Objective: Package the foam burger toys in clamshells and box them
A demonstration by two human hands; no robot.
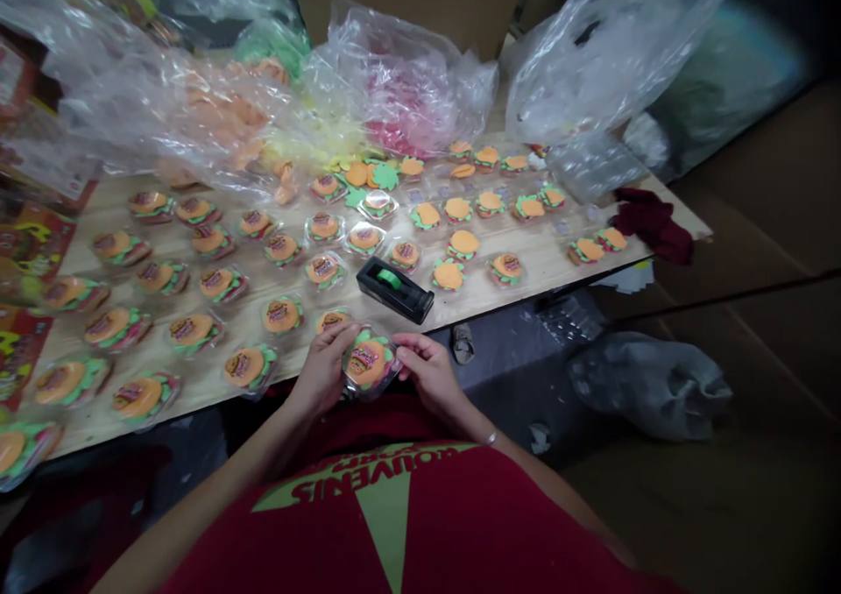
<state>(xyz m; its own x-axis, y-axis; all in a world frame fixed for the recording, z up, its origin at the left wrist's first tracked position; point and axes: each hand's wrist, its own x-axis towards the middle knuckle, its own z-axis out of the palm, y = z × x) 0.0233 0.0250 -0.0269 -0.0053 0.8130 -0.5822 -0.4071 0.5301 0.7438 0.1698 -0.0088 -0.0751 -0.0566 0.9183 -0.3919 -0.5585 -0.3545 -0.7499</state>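
Observation:
A clear plastic box with a toy burger (368,362) inside is held between my two hands, just off the table's front edge. My left hand (325,366) is closed on the box's left side, thumb along the top. On its right side, the fingers of my right hand (427,368) pinch the rim. The burger has an orange bun with a printed label and green lettuce edges. Just beyond my hands lies a black tape dispenser (395,290) with a green roll. Another boxed burger (333,321) sits partly hidden behind my left hand.
Many boxed burgers (190,331) stand in rows across the wooden table (394,314). Along the back lie clear bags of pink (400,95), yellow and orange pieces. Loose green lettuce pieces (383,174) sit near them. A dark red cloth (653,224) rests at the right end.

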